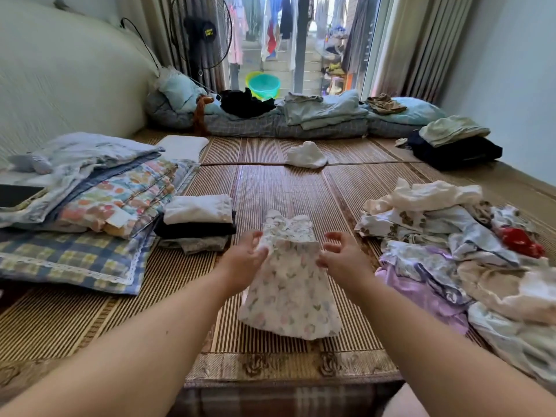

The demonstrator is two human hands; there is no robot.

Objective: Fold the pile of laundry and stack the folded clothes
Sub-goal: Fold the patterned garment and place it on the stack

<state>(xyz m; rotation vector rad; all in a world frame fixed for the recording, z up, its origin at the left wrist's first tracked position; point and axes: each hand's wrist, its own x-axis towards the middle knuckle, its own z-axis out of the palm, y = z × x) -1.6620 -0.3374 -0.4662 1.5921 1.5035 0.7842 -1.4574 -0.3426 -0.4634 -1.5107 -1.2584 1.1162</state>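
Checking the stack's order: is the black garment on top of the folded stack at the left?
No: a white folded garment lies on top, with the black garment directly beneath it.

Small floral dress (290,284) lies flat on the bamboo mat (285,188), neck end away from the person, hem toward them. Left hand (246,257) pinches the dress's left edge at the waist. Right hand (340,254) at the opposite edge, thumb touching the cloth, fingers curled above it; grip unclear.

Just left of the dress: folded stack (198,224), white on black on grey. Right of it: loose heap of unfolded clothes (451,242), whites, lilac, one red piece. Further up the mat, a crumpled white garment (306,155) alone. Quilts (99,191) on a plaid pillow (69,260) at far left.
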